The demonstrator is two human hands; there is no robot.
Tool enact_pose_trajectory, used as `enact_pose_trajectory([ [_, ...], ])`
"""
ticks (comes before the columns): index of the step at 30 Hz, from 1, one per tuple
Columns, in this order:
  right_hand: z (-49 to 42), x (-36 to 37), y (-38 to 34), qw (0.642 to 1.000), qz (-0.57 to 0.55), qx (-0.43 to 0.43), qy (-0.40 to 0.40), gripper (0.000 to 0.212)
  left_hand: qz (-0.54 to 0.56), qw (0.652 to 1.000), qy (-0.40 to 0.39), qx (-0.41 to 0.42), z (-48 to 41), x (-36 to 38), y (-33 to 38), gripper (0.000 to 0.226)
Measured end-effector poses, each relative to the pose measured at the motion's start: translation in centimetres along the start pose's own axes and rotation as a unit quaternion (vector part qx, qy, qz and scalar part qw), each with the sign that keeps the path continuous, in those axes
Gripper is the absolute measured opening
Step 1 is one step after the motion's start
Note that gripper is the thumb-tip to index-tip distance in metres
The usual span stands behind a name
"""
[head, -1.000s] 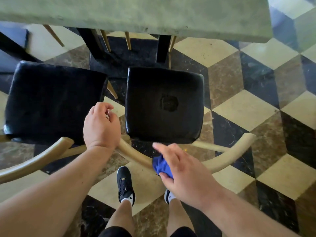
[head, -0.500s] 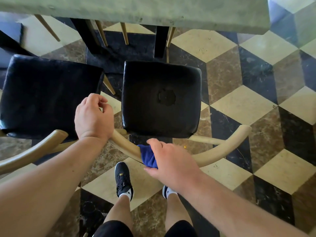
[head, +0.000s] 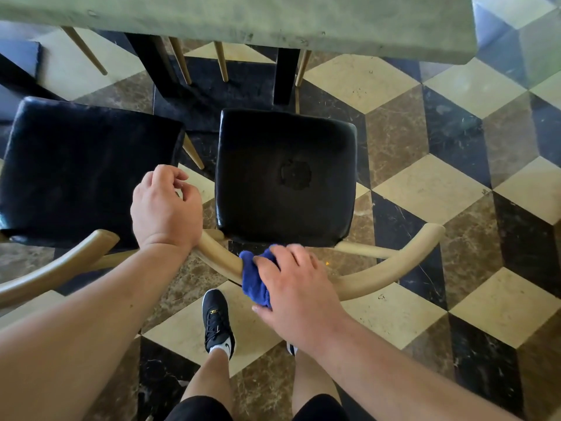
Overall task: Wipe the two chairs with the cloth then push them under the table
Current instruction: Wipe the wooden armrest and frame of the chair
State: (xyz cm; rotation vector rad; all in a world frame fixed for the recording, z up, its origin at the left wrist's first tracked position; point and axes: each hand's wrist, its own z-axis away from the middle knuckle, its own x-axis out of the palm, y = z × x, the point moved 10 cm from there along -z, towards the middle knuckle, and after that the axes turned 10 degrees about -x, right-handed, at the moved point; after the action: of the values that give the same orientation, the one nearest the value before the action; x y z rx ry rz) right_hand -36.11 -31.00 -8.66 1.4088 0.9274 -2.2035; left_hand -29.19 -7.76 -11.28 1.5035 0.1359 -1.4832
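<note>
The right hand (head: 299, 294) presses the blue cloth (head: 255, 276) on the right chair's (head: 285, 177) curved wooden backrest, its grip closed on it. The left hand (head: 165, 208), loosely curled and holding nothing, hovers between both chairs; the left chair (head: 85, 171) stands beside, near the bench (head: 243, 19).

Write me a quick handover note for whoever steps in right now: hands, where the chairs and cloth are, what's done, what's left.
Right hand: pressing the blue cloth onto the curved wooden backrest of the right chair.
Left hand: loosely curled, empty, wrist near the left end of that backrest, between the two chairs.
Left chair: beside it, also pulled out from the table.
Done: wiping of the right chair's backrest is under way; which other parts are already wiped cannot be told.
Left: finish wiping both chairs, then push each under the table.
</note>
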Motion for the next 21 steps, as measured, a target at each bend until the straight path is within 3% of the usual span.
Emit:
enact_pose_trajectory([
  [3, -0.4, 1.2, 0.1, 0.999, -0.042, 0.018, -0.019, 0.051, -0.039, 0.998, 0.000, 0.055, 0.7, 0.0, 1.2, 0.023],
  [7, -0.3, 1.1, 0.2, 0.999, -0.035, 0.019, -0.007, 0.038, -0.124, 0.963, -0.034, 0.236, 4.5, 1.4, 4.7, 0.018],
  [11, -0.1, 0.6, 0.3, 0.999, -0.038, 0.010, 0.010, 0.034, -0.183, 0.910, -0.137, 0.346, 11.4, 5.0, 5.1, 0.051],
  [16, 0.8, 0.8, 1.7, 0.998, -0.067, 0.004, -0.015, 0.038, -0.157, 0.904, -0.106, 0.384, 11.3, 4.3, 5.6, 0.054],
  [21, 5.0, 1.1, 8.3, 0.989, -0.063, 0.022, -0.135, 0.043, -0.163, 0.902, -0.112, 0.384, 11.5, 4.7, 5.6, 0.053],
])
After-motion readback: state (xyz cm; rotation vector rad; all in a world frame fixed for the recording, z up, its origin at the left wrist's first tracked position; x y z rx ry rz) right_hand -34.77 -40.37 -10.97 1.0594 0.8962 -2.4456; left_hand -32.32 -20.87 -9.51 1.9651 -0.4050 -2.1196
